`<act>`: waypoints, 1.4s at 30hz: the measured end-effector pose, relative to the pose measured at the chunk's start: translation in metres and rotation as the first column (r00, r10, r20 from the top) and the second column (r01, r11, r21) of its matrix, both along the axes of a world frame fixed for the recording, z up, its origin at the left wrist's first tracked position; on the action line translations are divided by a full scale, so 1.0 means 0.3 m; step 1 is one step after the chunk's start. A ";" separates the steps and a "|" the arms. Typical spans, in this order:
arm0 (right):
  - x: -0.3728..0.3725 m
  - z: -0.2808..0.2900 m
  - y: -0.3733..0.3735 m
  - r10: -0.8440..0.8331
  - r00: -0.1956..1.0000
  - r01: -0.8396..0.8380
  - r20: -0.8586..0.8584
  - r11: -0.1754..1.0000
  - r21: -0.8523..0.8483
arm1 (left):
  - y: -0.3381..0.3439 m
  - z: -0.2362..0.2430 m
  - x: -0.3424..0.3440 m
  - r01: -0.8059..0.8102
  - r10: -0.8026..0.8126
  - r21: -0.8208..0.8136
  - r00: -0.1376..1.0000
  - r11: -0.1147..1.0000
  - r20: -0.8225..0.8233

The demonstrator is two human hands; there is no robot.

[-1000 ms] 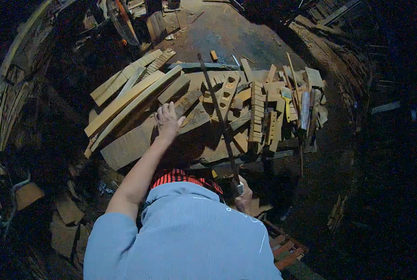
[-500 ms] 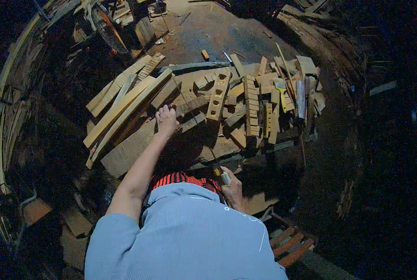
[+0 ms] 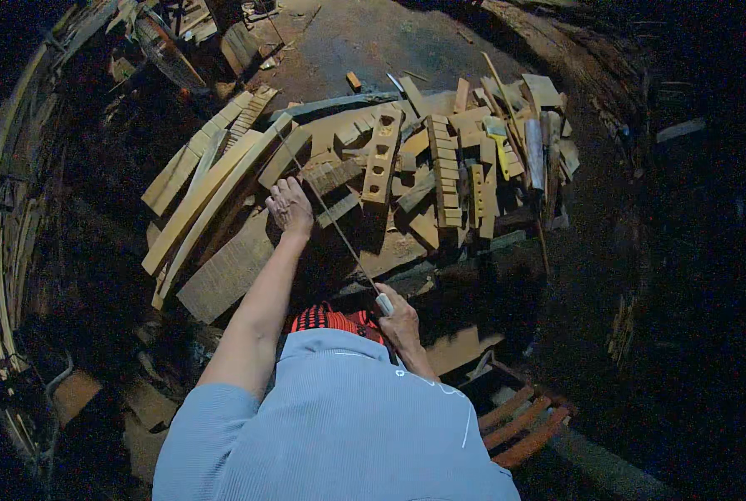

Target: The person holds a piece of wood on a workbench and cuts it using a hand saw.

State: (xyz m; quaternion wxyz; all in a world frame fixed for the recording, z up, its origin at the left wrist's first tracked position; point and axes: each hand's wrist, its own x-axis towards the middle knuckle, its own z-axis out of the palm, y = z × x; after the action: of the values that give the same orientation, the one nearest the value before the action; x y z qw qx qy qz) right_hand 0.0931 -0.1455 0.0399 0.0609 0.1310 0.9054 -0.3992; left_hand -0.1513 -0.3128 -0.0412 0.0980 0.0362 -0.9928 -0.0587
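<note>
Beside the near edge of the bench, your right hand clamps the white handle; how left hand's fingers close by rough block, I cannot tell

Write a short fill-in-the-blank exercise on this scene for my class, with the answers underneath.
1. The white handle of the long, thin, dark blade is in the person's ____ (left or right) hand.
2. The person's left hand is near a broad, flat, brown board made of ____.
3. The flat brush has a handle coloured ____.
4. In the picture, the pale wooden bar with large holes lies to the ____ (left or right) of the brush.

Missing words: right; wood; yellow; left.
</note>
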 end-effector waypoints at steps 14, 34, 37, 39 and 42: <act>0.124 0.103 0.037 -0.049 0.975 0.076 0.217 0.990 -0.118 | 0.008 0.040 0.005 0.041 -0.035 0.063 0.994 0.997 -0.106; -0.199 -0.020 -0.037 0.052 0.997 -0.045 0.051 0.991 -0.126 | 0.006 0.041 0.007 0.024 -0.024 0.027 0.999 0.999 -0.031; -0.041 -0.001 0.033 0.011 0.964 0.024 0.266 0.992 -0.127 | 0.005 0.041 0.006 0.021 -0.017 0.078 0.998 0.997 -0.060; 0.069 0.029 0.071 -0.006 0.972 0.040 0.234 0.990 -0.139 | 0.006 0.037 0.004 0.015 -0.007 0.083 0.995 0.996 -0.097; 0.156 0.071 0.100 -0.026 0.982 0.060 0.186 0.981 -0.182 | 0.012 0.027 0.000 0.033 -0.014 0.117 0.988 0.993 -0.156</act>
State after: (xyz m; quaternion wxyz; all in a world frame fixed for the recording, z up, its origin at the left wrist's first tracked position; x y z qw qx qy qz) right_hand 0.1399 -0.1154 0.0612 0.1470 0.1803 0.8515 -0.4700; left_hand -0.1512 -0.3091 -0.0330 0.1718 0.0257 -0.9772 -0.1217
